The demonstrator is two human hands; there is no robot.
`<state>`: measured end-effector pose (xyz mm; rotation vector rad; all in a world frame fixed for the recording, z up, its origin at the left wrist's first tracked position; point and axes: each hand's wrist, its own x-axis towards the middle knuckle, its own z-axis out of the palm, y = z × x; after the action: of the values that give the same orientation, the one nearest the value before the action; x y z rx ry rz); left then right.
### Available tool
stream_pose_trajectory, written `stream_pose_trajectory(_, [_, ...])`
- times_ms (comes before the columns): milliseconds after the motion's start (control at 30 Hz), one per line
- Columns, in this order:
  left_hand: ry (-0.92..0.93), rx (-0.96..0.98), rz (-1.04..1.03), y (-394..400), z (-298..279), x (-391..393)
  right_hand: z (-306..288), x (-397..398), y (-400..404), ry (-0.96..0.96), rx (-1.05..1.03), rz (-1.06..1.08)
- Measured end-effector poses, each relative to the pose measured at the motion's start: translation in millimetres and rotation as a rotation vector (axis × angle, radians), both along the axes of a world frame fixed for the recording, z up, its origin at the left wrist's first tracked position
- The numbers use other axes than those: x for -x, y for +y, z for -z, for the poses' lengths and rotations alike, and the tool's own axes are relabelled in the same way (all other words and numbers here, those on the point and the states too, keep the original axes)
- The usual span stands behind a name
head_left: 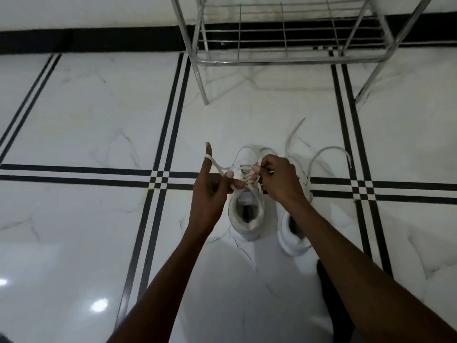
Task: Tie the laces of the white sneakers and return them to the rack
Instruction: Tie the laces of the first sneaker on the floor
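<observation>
I am partway through tying the first shoe, and nothing is back on the rack yet.

Starting at the left, my left hand (210, 191) has its index finger stuck straight up with a loop of lace (217, 165) slung round it, while the thumb and the curled fingers pinch the same lace lower down, close to the eyelets. So that hand is mostly closed on the lace, with one finger spread out to keep the loop open.

Next comes the left sneaker (246, 214), standing on the floor (99, 120) with its toe pointing away from me towards the rack (284, 33). It is plain white, the collar gaping, the lacing bunched where the two hands meet over the tongue.

My right hand (277, 179) is closed tight above that lacing, fingertips nipping the other end of the lace; I cannot tell how the strand runs inside the fist.

Just beside it, partly under my right forearm, sits the right sneaker (294, 233). Its laces (329, 151) lie loose, flung out in arcs across the floor, clearly untied.

By my reckoning the next move is to pass the right-hand strand round the loop on my finger, push it through and draw both bows snug without letting the loop slip off. Then the second shoe needs the same, and both go onto the wire shelf ahead, which looks bare in the part I can see.
</observation>
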<state>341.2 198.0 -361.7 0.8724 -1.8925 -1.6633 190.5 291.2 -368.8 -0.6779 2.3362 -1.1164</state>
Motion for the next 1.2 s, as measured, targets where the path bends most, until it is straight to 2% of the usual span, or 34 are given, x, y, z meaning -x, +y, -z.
stream_pose_trajectory(133, [0.112,-0.040,0.045,-3,-37,0,-4,-3,0,-0.009,0.015,0.004])
stream_pose_trajectory(267, [0.155,0.025,-0.003,-21,-53,-3,-1,-5,0,0.015,0.012,0.000])
stream_pose_trajectory(333, [0.101,-0.016,-0.030,-24,-50,-3,1,-3,-1,0.013,0.022,0.016])
stream_pose_trajectory(433, [-0.010,-0.190,-0.100,-18,-37,-9,0,-6,-3,0.008,0.035,0.005])
stream_pose_trajectory(533, [-0.169,-0.287,-0.025,-1,-26,-12,-1,-8,1,-0.022,0.040,0.004])
stream_pose_trajectory(633, [-0.191,-0.235,0.102,13,-22,-9,2,-6,5,-0.061,-0.035,-0.018])
stream_pose_trajectory(767, [-0.223,-0.175,0.221,3,-8,-7,2,-5,13,-0.127,-0.120,-0.189])
stream_pose_trajectory(867, [-0.326,0.006,0.267,-11,7,-5,2,-2,18,-0.075,-0.130,-0.239])
stream_pose_trajectory(1000, [-0.354,0.185,0.263,-20,19,2,10,-4,22,-0.016,-0.092,-0.187])
stream_pose_trajectory(1200, [-0.326,0.118,0.158,-17,30,11,14,-12,19,0.094,-0.086,-0.144])
